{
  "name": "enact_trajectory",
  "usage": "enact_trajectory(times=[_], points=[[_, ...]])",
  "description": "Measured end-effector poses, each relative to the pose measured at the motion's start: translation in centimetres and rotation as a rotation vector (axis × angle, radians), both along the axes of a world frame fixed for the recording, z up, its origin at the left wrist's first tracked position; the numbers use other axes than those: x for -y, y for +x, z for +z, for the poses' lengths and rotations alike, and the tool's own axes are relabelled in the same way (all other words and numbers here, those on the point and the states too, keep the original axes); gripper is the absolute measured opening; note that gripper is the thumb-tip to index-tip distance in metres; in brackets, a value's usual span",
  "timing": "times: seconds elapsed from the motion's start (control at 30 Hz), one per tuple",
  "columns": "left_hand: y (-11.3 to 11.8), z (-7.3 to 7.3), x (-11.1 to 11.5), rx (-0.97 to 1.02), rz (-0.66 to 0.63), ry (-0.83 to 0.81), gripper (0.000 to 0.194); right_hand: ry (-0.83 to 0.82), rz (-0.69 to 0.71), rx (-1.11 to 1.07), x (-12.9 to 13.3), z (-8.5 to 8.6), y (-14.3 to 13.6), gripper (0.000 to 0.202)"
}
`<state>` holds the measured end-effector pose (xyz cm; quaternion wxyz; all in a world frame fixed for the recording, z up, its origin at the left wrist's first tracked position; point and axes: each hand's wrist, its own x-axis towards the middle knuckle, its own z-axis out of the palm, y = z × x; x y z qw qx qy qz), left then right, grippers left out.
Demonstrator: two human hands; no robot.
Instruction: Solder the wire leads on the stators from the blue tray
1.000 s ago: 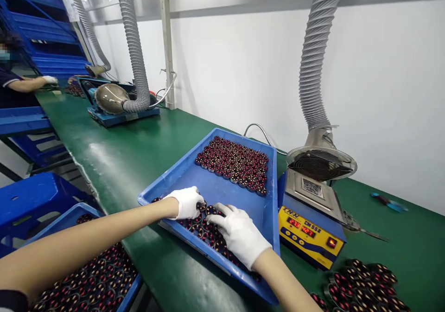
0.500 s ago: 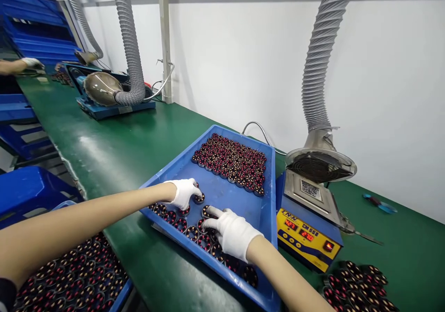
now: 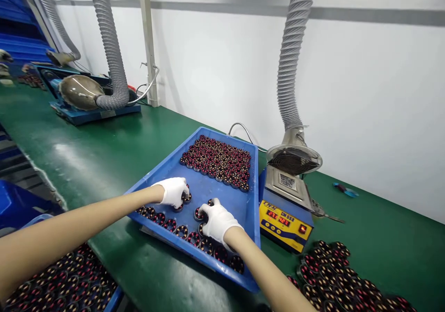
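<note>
My left hand (image 3: 172, 191), in a white glove, curls its fingers around ring-shaped coil parts (image 3: 187, 198) with red and tan segments, inside a blue tray (image 3: 257, 200). To its right, my gloved right hand (image 3: 219, 221) bends its thumb and fingers around more of these parts (image 3: 199, 214); its palm hides some of them. Along the tray's near side runs a row of the same coil parts (image 3: 181, 231). A tightly packed block of them (image 3: 219, 161) fills the far end, with bare blue tray floor between.
Right of the tray stands a yellow-fronted heating unit (image 3: 285, 226) under a fume hood (image 3: 295, 158). Loose coil parts (image 3: 333, 275) are heaped at the bench's near right. A full bin (image 3: 116, 298) sits low at left. Farther left are blue equipment (image 3: 93, 112) and another person's gloved hand (image 3: 5, 56).
The view has swung right. My right hand has moved away from the near row, and coil parts have shifted with it toward the tray's middle. My left hand stays at its parts.
</note>
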<state>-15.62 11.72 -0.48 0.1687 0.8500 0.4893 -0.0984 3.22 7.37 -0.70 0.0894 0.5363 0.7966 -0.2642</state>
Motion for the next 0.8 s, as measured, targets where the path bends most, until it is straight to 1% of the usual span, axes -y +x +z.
enact_trajectory(times=[0.07, 0.1, 0.13, 0.2, 0.27, 0.3, 0.33, 0.37, 0.4, 0.43, 0.47, 0.5, 0.53, 0.57, 0.6, 0.63, 0.67, 0.7, 0.73, 0.77, 0.8], points=[[0.1, 0.2, 0.3, 0.048, 0.036, 0.048, 0.023, 0.017, -0.03, -0.053, 0.1, -0.1, 0.0, 0.031], [0.2, 0.6, 0.5, 0.079, 0.055, 0.076, 0.023, 0.021, -0.049, -0.083, 0.2, -0.2, 0.1, 0.028], [0.4, 1.4, 0.9, 0.117, 0.073, 0.108, 0.024, 0.023, -0.071, -0.117, 0.2, -0.2, 0.2, 0.026], [0.7, 3.5, 2.2, 0.219, 0.098, 0.18, 0.027, 0.026, -0.132, -0.202, 0.3, -0.2, 0.5, 0.023], [1.2, 5.8, 4.5, 0.345, 0.1, 0.239, 0.032, 0.015, -0.21, -0.316, 0.3, -0.1, 0.8, 0.021], [1.5, 6.7, 6.0, 0.406, 0.091, 0.255, 0.033, -0.004, -0.252, -0.387, 0.3, 0.1, 1.0, 0.021], [1.9, 7.3, 7.7, 0.459, 0.075, 0.258, 0.033, -0.03, -0.293, -0.469, 0.2, 0.3, 1.3, 0.022], [2.3, 7.3, 9.4, 0.533, 0.052, 0.249, 0.031, -0.059, -0.333, -0.561, 0.2, 0.7, 1.7, 0.023], [2.9, 6.9, 11.2, 0.689, 0.017, 0.188, 0.028, -0.085, -0.372, -0.658, 0.2, 1.1, 2.3, 0.025], [3.6, 6.0, 12.9, 0.843, -0.031, 0.096, 0.024, -0.1, -0.412, -0.757, 0.4, 1.6, 3.0, 0.027], [4.5, 4.8, 14.4, 0.93, -0.07, -0.061, 0.022, -0.102, -0.453, -0.852, 0.8, 2.2, 4.0, 0.028], [5.6, 3.4, 15.6, 0.924, -0.091, -0.22, 0.021, -0.091, -0.493, -0.936, 1.5, 2.9, 5.1, 0.03], [6.8, 2.1, 16.6, 0.857, -0.176, -0.418, 0.019, -0.069, -0.531, -1.007, 2.4, 3.6, 6.5, 0.031], [8.2, 0.8, 17.3, 0.818, -0.211, -0.473, 0.015, -0.046, -0.564, -1.062, 3.7, 4.3, 7.9, 0.033], [9.7, -0.1, 17.8, 0.752, -0.2, -0.505, 0.014, -0.017, -0.599, -1.098, 5.3, 5.0, 9.4, 0.034], [11.2, -0.8, 18.0, 0.582, -0.196, -0.524, 0.017, 0.004, -0.634, -1.116, 7.2, 5.5, 11.0, 0.035], [12.6, -1.1, 18.1, 0.396, -0.205, -0.505, 0.02, 0.022, -0.68, -1.121, 9.3, 5.9, 12.6, 0.037], [14.0, -1.1, 18.0, 0.244, -0.217, -0.473, 0.024, 0.06, -0.778, -1.091, 11.4, 6.0, 14.3, 0.037], [15.1, -1.0, 17.8, 0.122, -0.234, -0.439, 0.028, 0.083, -0.853, -1.009, 13.7, 5.8, 15.9, 0.039], [16.2, -0.7, 17.6, 0.055, -0.253, -0.404, 0.03, 0.099, -0.88, -0.92, 15.9, 5.3, 17.4, 0.043], [17.1, -0.5, 17.4, 0.033, -0.268, -0.378, 0.032, 0.083, -0.89, -0.846, 18.0, 4.5, 18.7, 0.047]])
